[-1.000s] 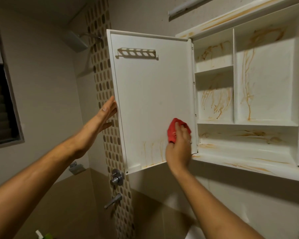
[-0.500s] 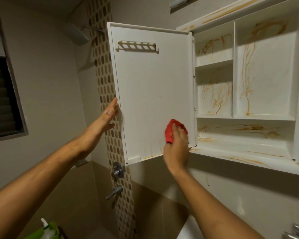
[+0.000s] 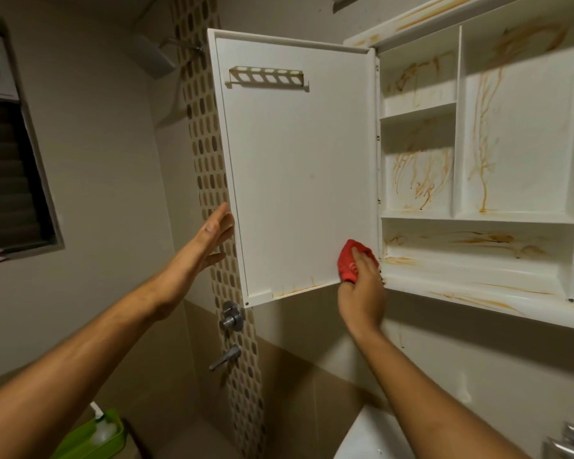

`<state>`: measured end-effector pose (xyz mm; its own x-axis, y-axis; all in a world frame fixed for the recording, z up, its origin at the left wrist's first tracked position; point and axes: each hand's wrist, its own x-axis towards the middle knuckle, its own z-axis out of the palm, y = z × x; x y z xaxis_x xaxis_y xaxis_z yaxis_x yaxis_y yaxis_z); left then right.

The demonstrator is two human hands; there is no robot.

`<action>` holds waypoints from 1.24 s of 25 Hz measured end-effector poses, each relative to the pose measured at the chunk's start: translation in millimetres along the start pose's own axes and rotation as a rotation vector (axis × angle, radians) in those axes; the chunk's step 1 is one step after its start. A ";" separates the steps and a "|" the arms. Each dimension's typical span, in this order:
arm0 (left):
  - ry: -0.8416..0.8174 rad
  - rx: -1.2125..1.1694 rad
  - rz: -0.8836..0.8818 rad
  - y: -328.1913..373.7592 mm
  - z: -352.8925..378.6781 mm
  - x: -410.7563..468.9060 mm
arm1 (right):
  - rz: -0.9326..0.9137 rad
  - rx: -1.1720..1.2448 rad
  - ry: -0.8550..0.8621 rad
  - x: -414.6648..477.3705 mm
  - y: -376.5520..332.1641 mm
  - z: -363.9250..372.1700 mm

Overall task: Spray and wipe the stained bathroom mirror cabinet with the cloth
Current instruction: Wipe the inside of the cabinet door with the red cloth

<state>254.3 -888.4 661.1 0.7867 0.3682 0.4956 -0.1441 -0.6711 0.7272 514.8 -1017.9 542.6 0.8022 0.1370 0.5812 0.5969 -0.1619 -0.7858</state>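
Head view: right hand (image 3: pixel 362 293) presses a crumpled red cloth (image 3: pixel 348 261) on the smooth white door (image 3: pixel 299 180). Left hand (image 3: pixel 209 236), fingers flat, steadies its outer edge.

Single head cam, wide-angle, at person's eye level. Faces forward, tilted up at open cabinet door (image 3: pixel 299 167) and cabinet shelves (image 3: pixel 478 217). Close range: both forearms (image 3: pixel 90 342) enter from bottom edge. Window (image 3: pixel 10 180) at left margin.

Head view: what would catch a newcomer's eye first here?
The red cloth, gripped by the right hand against the open white door near its lower hinge-side corner. Next, orange-brown stains streaking the cabinet compartments on the right. The left hand rests flat on the door's outer edge.
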 end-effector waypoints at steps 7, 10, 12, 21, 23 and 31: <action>0.092 -0.046 -0.036 -2.7 4.3 -6.3 | -0.919 -0.212 -0.334 -49.8 -17.5 25.7; 0.037 -0.071 -0.080 2.5 8.7 -11.0 | -0.437 -0.152 -0.146 1.3 24.8 -9.3; 0.027 -0.074 -0.075 1.5 14.8 -11.7 | -0.036 -0.049 -0.029 7.2 28.0 -15.8; 0.049 -0.048 -0.066 -4.5 16.0 -10.3 | -0.665 -0.365 -0.349 -17.7 5.0 -7.1; 0.054 -0.047 -0.075 -8.2 14.3 -10.8 | -0.397 -0.483 -0.250 21.0 23.4 -33.1; 0.035 -0.048 -0.066 -9.9 13.6 -10.7 | -0.673 -0.336 -0.338 -65.1 -33.8 26.7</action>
<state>255.5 -894.5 642.2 0.7738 0.4337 0.4616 -0.1220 -0.6131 0.7805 442.0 -995.2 525.7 0.2559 0.5870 0.7681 0.9638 -0.2163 -0.1558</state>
